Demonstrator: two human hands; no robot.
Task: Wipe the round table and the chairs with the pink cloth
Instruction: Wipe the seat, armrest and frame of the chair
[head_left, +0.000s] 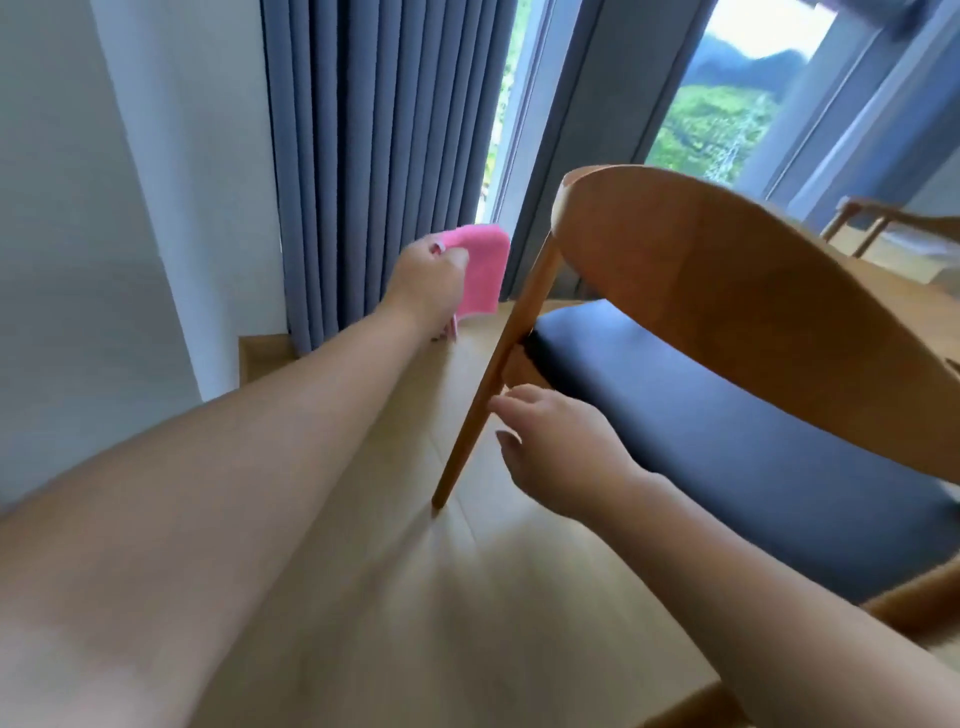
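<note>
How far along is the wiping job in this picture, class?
Done: nothing shows as wiped. In hand: the left hand holds the pink cloth off the wooden chair with the dark padded seat; the right hand reaches its leg. Left: chairs and table.

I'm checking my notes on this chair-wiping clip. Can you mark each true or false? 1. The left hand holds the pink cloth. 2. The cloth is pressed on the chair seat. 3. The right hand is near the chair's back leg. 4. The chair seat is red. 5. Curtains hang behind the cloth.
1. True: the left hand grips the pink cloth.
2. False: the cloth is held in the air, left of the chair, off the seat.
3. True: the right hand is open beside the leg.
4. False: the seat is dark blue.
5. True: grey-blue curtains.
</note>
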